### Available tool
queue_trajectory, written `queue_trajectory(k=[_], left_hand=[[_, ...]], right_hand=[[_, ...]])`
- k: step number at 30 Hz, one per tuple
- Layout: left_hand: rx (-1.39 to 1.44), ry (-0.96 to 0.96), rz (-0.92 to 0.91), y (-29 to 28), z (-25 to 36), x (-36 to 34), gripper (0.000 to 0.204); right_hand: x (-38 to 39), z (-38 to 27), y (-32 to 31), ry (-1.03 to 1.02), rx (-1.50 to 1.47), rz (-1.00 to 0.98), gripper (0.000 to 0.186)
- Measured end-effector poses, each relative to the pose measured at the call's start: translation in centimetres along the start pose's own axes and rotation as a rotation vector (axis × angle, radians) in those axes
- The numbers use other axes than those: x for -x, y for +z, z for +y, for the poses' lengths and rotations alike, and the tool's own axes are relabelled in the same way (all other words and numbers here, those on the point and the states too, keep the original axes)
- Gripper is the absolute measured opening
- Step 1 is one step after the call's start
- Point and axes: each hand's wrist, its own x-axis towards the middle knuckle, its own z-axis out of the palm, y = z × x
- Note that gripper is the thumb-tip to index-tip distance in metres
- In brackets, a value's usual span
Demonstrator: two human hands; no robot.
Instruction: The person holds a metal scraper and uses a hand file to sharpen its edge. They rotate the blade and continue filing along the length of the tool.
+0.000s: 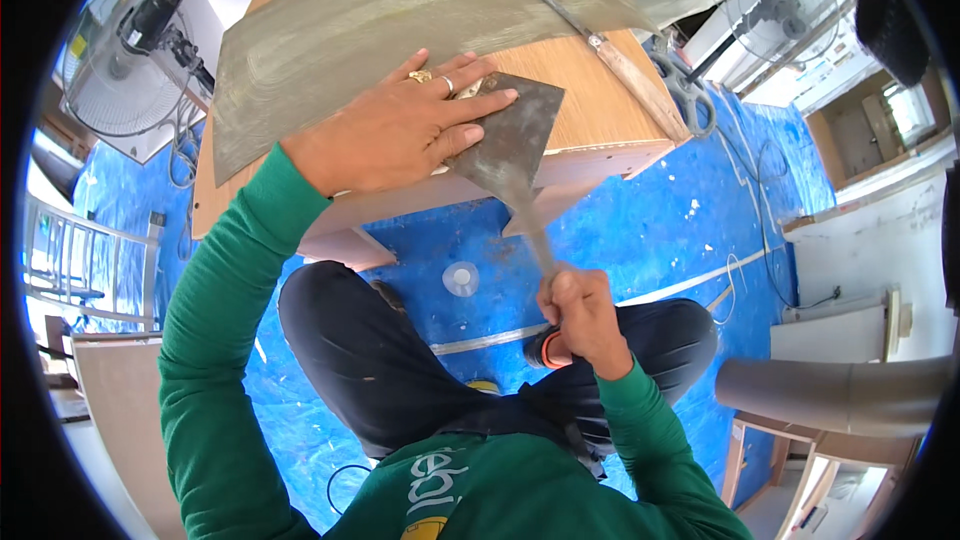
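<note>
My right hand is wrapped around the handle of a wide putty knife, whose square grey blade lies over the edge of a wooden board. The shaft is smeared by motion. My left hand is stretched out with its fingers spread, fingertips resting on the blade and palm over the board's near edge. Something small and whitish shows beneath its fingers; I cannot make out what. Beyond it lies a curved grey-green sheet with a streaky coating. A knife with a wooden handle rests on the bare wood to the right.
Scissors with grey handles sit at the board's right corner. Fans stand at far left and far right. Blue sheeting covers the floor, with a round whitish disc on it. A large grey roll lies at right.
</note>
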Motion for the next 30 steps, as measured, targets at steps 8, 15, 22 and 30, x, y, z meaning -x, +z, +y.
queue_trajectory(k=[8,15,22,30], left_hand=[[0.325,0.027,-0.006,-0.4,-0.2,-1.4,0.051],[-0.096,0.093,0.056,1.4,0.2,-3.5,0.051],[0.003,0.063,-0.028,0.9,-0.4,-3.9,0.052],[-0.016,0.072,0.003,1.6,-0.3,-3.8,0.054]], right_hand=[[-4.0,-0.4,2.0,0.09,-0.228,0.19,0.057],[-6.1,-0.9,3.6,0.002,-0.291,0.174,0.055],[-8.6,-2.5,4.1,0.015,-0.233,0.246,0.052],[-4.9,-0.8,5.5,-0.082,-0.026,0.316,0.05]])
